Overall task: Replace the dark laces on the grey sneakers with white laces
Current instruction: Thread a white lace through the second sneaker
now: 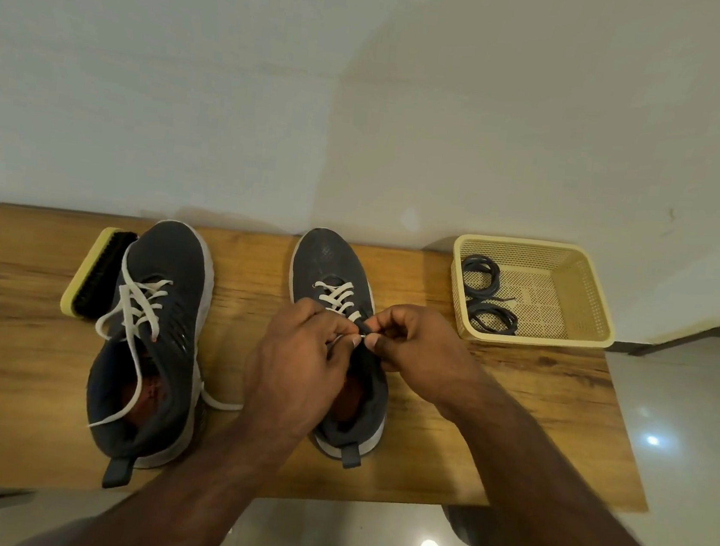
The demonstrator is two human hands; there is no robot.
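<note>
White lace pinched (both hands).

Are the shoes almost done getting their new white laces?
Nearly. The dark laces are out, coiled in the yellow basket. The left sneaker is laced in white, but its ends hang loose and untied. The left hand and right hand are pinching the white lace at the top of the right sneaker. Left to do: finish that one, then probably tie both.

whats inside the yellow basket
Two coiled dark laces lie in the left part of the basket; the rest of its perforated floor shows bare. The near wall hides only a thin strip of the floor.
</note>
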